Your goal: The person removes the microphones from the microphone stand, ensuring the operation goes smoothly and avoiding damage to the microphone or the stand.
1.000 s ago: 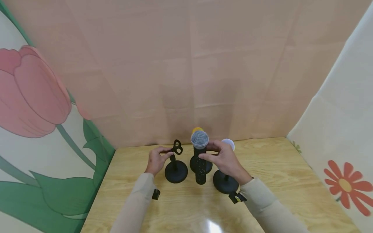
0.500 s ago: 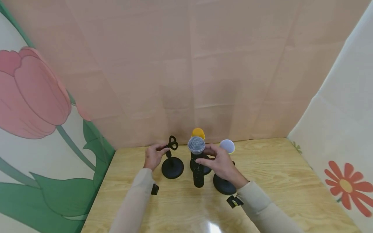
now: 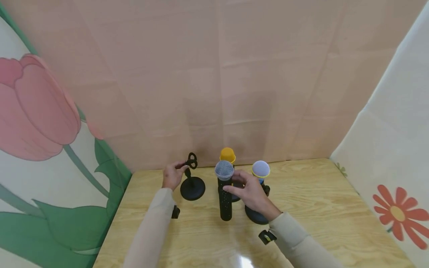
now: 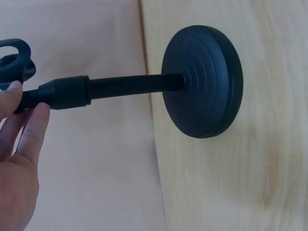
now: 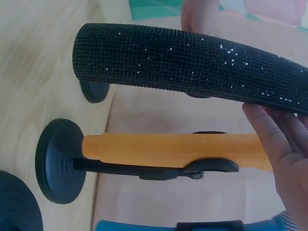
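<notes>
My left hand [image 3: 172, 175] pinches the upper end of a black microphone stand [image 3: 192, 188], just by its ring-shaped clip [image 3: 192, 160]. In the left wrist view the fingers of that hand [image 4: 21, 185] lie on the pole near the clip, and the round base [image 4: 204, 82] is against the wood. Between thumb and fingers, my right hand [image 3: 251, 191] holds a black glittery microphone [image 3: 225, 201], its silver mesh head up. Its handle [image 5: 183, 62] hangs clear of any stand in the right wrist view. The stand's clip holds no microphone.
Behind stands an orange microphone [image 5: 173, 148] clipped in its own stand [image 5: 60, 161]. A blue microphone [image 5: 139, 226] with a white head [image 3: 260, 168] is in another stand at the right, partly behind my right hand. A pink cloth [image 3: 214, 93] backs the wooden table [image 3: 318, 208].
My left hand and its stand have shifted left and slightly toward the back. The black microphone in my right hand has moved a little left and nearer, uncovering more of the two standing microphones.
</notes>
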A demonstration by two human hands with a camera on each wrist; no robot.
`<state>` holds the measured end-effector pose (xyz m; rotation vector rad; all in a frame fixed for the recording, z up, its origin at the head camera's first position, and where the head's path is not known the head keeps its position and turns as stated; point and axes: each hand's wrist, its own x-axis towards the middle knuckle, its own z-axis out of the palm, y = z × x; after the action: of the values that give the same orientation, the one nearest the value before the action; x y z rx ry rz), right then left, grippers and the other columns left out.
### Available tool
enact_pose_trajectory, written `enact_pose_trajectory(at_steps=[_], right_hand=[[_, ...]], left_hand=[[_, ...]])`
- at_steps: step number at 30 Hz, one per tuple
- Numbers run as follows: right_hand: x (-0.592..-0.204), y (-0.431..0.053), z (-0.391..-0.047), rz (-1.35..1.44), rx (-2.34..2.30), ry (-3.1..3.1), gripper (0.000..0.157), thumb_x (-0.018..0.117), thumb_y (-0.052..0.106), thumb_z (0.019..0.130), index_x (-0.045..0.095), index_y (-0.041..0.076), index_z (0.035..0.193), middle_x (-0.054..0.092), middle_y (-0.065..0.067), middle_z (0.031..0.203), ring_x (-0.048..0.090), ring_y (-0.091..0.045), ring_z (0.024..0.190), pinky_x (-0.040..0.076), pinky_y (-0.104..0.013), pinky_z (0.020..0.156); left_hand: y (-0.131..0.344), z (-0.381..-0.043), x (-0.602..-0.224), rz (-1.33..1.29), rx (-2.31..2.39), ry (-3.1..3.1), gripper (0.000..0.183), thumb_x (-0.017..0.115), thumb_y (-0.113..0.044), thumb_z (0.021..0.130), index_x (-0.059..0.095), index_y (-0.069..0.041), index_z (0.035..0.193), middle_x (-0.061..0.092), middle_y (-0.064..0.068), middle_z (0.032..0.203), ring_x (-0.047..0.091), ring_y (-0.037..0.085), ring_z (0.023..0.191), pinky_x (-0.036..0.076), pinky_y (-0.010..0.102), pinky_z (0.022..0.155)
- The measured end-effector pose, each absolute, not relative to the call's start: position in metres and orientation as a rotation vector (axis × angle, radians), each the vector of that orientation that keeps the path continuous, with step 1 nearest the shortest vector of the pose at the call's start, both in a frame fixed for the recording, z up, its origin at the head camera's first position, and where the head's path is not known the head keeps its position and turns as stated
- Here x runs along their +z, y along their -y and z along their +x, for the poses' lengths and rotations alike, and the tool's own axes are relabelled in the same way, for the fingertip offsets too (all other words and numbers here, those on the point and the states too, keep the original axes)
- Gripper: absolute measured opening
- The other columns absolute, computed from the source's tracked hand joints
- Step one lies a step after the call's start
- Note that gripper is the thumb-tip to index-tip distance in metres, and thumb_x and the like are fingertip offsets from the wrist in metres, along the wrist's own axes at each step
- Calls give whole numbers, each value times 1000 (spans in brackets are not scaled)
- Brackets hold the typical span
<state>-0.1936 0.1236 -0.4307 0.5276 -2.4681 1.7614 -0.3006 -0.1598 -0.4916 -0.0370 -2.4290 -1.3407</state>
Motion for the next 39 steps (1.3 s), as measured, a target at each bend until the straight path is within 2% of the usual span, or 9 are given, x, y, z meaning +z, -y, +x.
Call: enact_pose_trajectory(at_steps=[3,8,18,29,39], right_hand=[[-436,-119,-194,499,1751,2481,42,83,17,83,66,6,120,73,-6,109,69,-23,100,58,-40,84],[-448,-108,-198,477,1748,2487,41,82,23,85,67,7,119,73,-6,109,68,-24,100,57,-42,85],[-476,-85,-205,382,1890,2471,41,81,22,86,67,3,120,71,-12,113,67,-30,105,57,-41,87],[-500,-57,-219,330,2027,2518,53,76,29,90,61,-5,128,68,-21,115,68,-29,99,60,-35,76],[-528,-34,-228,280,2258,2470,51,74,28,93,61,-7,127,70,-20,114,69,-28,101,60,-48,76]], left_hand=[[167,-304,-488,0,-1332,2454,20,75,-7,90,77,-1,108,74,17,103,70,31,92,58,42,79],[176,-309,-479,36,-1308,2474,20,75,-4,89,76,0,109,73,18,105,70,32,87,57,42,73],[178,-323,-473,69,-1364,2515,23,74,-3,90,74,1,112,72,19,107,72,32,91,59,43,80],[185,-332,-471,122,-1425,2520,24,70,-2,93,73,1,116,72,20,107,72,31,94,59,41,82],[182,-332,-477,137,-1430,2496,24,69,-1,92,72,3,116,73,21,101,73,33,90,60,34,74]])
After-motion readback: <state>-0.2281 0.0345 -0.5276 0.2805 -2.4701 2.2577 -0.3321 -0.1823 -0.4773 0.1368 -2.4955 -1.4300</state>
